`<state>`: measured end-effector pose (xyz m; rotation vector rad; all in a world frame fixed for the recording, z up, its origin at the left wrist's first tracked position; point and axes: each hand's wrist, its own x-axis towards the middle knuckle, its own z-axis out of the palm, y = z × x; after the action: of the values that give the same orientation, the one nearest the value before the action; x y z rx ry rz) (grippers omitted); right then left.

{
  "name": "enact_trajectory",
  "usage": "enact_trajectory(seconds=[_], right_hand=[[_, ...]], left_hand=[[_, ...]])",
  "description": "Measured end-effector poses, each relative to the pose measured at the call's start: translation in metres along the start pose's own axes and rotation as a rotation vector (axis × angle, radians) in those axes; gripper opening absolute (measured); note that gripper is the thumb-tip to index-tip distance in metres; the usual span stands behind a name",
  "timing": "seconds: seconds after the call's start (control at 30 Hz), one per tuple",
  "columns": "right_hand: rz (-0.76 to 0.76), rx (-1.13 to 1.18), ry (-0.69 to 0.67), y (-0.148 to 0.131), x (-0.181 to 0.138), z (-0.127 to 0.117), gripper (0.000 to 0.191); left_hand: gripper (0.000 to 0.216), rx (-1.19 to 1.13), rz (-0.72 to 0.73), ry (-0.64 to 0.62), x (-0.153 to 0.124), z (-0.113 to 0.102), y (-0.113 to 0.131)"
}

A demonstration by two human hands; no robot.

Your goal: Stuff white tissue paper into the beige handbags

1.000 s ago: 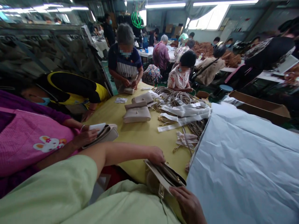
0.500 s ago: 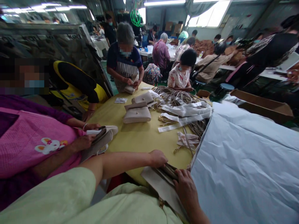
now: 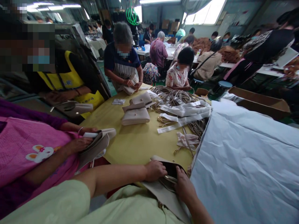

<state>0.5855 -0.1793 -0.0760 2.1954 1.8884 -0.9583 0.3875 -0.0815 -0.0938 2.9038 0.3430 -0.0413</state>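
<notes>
A beige handbag [image 3: 167, 194] lies at the near edge of the yellow table [image 3: 137, 141], its mouth open and dark inside. My left hand [image 3: 154, 170] grips the bag's left rim. My right hand [image 3: 184, 186] holds the right side, fingers at the opening by the gold clasp. Both forearms reach in from my light green sleeves.
Two finished beige bags [image 3: 135, 113] sit mid-table beside a heap of straps and white paper strips [image 3: 182, 107]. A large white sheet [image 3: 245, 161] covers the right. A person in pink [image 3: 35, 149] at my left holds another bag. Other workers stand around the far end.
The bag has swung round so its open mouth faces up. My right hand slid from the bag's lower flap up to the opening, and my left hand shifted slightly toward me.
</notes>
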Motion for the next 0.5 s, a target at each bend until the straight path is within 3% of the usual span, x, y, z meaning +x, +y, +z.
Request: enact_trajectory(seconds=[0.1,0.23,0.3,0.37,0.43,0.5], right_hand=[[-0.038,0.055,0.018,0.003,-0.001,0.007,0.085],[-0.037,0.113,-0.056,-0.005,-0.002,0.004,0.065],[-0.091,0.186,-0.046,-0.009,-0.006,-0.001,0.053],[-0.231,0.327,0.068,-0.005,-0.012,-0.003,0.041],[-0.350,0.473,0.264,0.015,-0.018,-0.001,0.021],[-0.284,0.560,0.490,0.057,-0.022,0.000,0.025]], left_hand=[[0.004,-0.067,0.064,-0.041,-0.008,0.001,-0.002],[0.009,-0.169,-0.109,-0.202,-0.011,-0.009,0.001],[0.015,-0.226,-0.193,-0.208,-0.007,-0.019,0.004],[0.029,-0.335,-0.247,-0.164,-0.002,-0.031,0.009],[0.040,-0.450,-0.305,-0.156,0.001,-0.042,0.015],[0.042,-0.504,-0.370,-0.215,0.002,-0.048,0.021]])
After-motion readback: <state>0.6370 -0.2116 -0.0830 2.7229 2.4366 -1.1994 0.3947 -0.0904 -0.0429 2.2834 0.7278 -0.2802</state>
